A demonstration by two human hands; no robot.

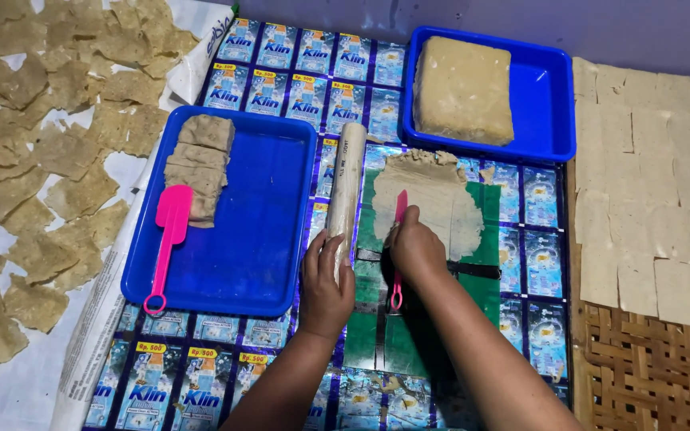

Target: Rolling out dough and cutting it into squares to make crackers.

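At frame centre, the right hand grips a pink plastic scraper on flattened beige dough; the left hand wraps a pale cylindrical roller, beside a blue tray of dough slices.

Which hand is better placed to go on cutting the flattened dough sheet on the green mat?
The right hand: it holds the pink plastic scraper with its blade on the flattened beige dough sheet. The left hand grips the pale cylindrical rolling pin, beside the sheet.

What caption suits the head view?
Left hand grips roller; right hand scrapes flattened dough with pink scraper.
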